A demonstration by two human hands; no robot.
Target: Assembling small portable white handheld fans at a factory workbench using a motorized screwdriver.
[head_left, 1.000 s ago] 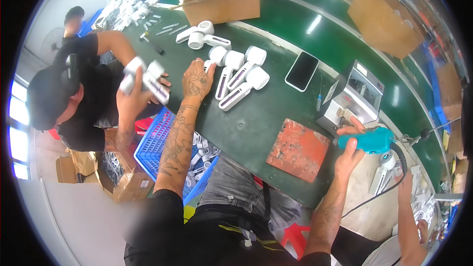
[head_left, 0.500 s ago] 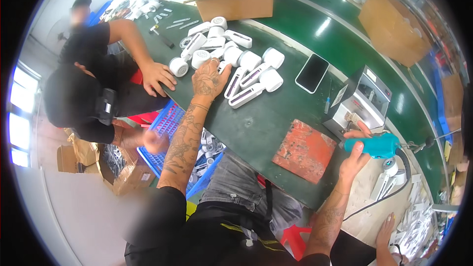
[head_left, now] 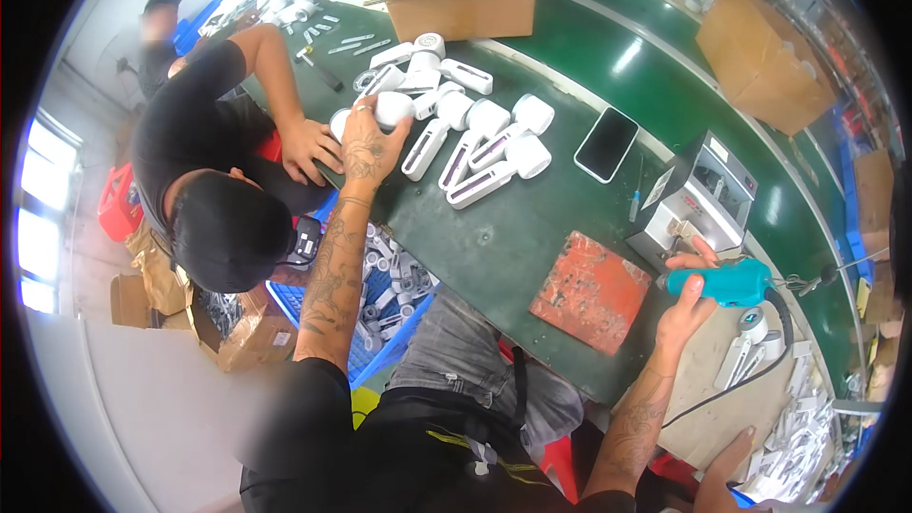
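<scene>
Currently the left hand (head_left: 369, 147) curves half open around the rounded head of a white device (head_left: 395, 108) near the bench's (head_left: 475, 256) left edge; whether it grips firmly I cannot tell. More white devices (head_left: 480, 180) lie just beside it. The right hand (head_left: 686, 309) is closed around a teal power screwdriver (head_left: 731, 283), beyond a worn red plate (head_left: 589, 293) near the bench's front edge, toward its right end.

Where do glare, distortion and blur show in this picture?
Head view: white glare streaks the long, glossy green strip; head view: bright rectangular window panes look washed out; head view: fisheye bends that strip's edges; head view: the lower-left black fabric sleeve looks partly blurred.
</scene>
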